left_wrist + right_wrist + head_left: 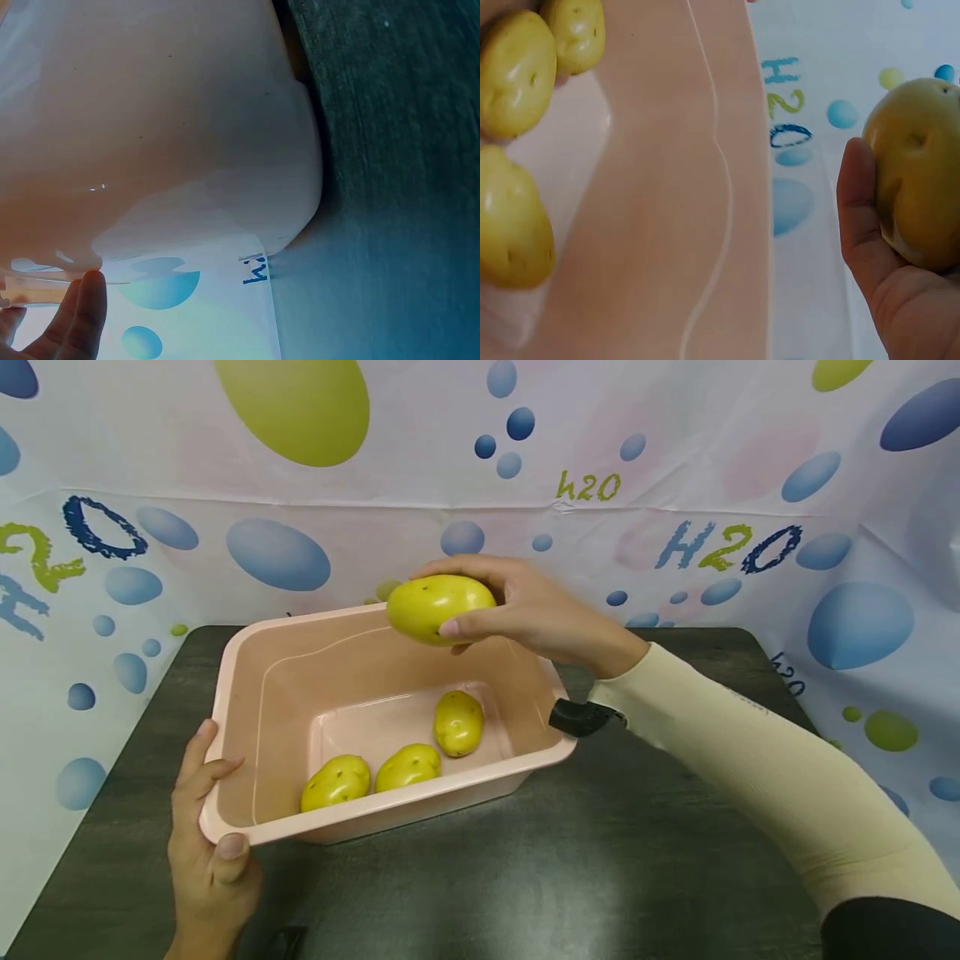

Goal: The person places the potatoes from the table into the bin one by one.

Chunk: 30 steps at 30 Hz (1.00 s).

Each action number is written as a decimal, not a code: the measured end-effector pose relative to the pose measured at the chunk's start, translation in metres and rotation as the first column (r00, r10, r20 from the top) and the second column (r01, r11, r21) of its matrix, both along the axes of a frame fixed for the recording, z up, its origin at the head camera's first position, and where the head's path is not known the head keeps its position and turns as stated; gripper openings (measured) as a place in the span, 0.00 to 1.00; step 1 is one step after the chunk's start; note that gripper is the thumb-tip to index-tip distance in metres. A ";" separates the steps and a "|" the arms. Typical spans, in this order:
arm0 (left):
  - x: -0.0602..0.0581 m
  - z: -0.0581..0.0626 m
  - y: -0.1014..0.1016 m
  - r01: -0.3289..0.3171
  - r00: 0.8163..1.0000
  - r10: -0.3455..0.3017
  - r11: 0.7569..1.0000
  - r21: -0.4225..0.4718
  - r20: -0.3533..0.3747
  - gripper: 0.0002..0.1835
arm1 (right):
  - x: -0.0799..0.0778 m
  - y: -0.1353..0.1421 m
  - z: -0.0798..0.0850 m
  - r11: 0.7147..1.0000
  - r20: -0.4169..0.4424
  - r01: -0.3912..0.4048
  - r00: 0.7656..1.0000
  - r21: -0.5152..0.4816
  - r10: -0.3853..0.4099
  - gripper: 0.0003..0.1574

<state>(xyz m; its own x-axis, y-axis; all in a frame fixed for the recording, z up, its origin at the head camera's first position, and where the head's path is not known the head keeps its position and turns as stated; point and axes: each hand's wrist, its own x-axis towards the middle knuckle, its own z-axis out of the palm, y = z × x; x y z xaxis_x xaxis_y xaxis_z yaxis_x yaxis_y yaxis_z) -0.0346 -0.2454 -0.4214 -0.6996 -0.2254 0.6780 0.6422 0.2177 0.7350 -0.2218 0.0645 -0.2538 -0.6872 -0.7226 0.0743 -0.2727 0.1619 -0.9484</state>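
Note:
A pale pink plastic basin point(337, 664) is tilted toward me in the head view. Three yellow potatoes lie in it: one potato point(335, 782) at the left, a second potato point(408, 767) beside it, a third potato point(458, 723) farther right. My left hand point(201, 852) grips the basin's left rim at the near corner, thumb outside. Above the far rim, my right hand point(517, 607) holds another potato point(438, 603) between thumb and fingers. The right wrist view shows this held potato point(922, 180) beyond the basin's edge.
The basin is over a dark wood-grain table point(600, 860). Behind the table hangs a white sheet point(420, 435) printed with bubbles and H2O lettering. A small dark object point(288, 941) lies at the table's near edge. A black strap piece point(581, 718) is on my right wrist.

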 end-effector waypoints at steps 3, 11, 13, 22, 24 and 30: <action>0.000 0.000 0.000 -0.001 1.000 0.001 1.000 -0.002 -0.006 0.36 | -0.005 -0.016 -0.004 0.999 0.041 -0.047 0.998 -0.021 0.048 0.32; 0.000 0.000 -0.002 0.013 1.000 -0.013 1.000 0.013 0.006 0.35 | -0.016 -0.051 -0.017 0.995 0.137 -0.100 0.986 0.007 0.098 0.30; 0.000 -0.001 -0.002 0.011 1.000 -0.011 1.000 0.012 0.010 0.36 | -0.019 -0.057 -0.022 0.993 0.176 -0.114 0.979 0.026 0.107 0.30; 0.001 -0.002 -0.003 0.032 0.999 -0.033 0.999 0.014 0.009 0.35 | -0.017 -0.078 -0.037 0.953 0.156 -0.217 0.970 0.211 0.187 0.33; 0.001 -0.002 -0.003 0.033 0.999 -0.033 0.999 0.010 0.010 0.35 | -0.017 -0.085 -0.040 0.948 0.146 -0.232 0.968 0.220 0.203 0.33; 0.001 -0.003 -0.002 0.015 1.000 -0.015 1.000 -0.013 0.018 0.36 | -0.020 -0.097 -0.049 0.928 0.146 -0.284 0.956 0.241 0.255 0.26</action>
